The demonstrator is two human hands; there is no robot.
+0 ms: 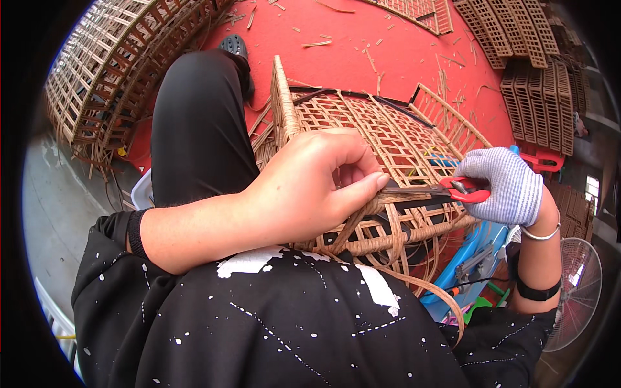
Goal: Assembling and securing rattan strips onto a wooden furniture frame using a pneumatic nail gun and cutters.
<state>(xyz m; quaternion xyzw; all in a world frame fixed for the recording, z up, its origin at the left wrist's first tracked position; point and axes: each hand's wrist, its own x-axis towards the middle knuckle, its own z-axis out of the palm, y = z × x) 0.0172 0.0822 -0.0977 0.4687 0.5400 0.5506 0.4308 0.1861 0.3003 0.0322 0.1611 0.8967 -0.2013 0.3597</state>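
My bare left hand [314, 174] is closed, its thumb and index finger pinching the end of a tan weaving strip [352, 223] at the near edge of a woven wicker panel [394, 139]. In my right hand [508, 184], which wears a striped work glove, is a pair of red-handled scissors [477, 195]. Their blades point left along the strip, close to my left fingertips; whether they are parted is unclear. The panel, with its dark frame, rests in front of my lap. A long loose strip [430, 288] curls down from its near edge.
A large curved wicker piece [119, 84] stands at the far left. Stacked wicker panels [537, 103] are at the far right. Cut scraps [317, 44] litter the red floor. Beside my right arm are a blue plastic tub [488, 242] with tools and a fan [576, 291].
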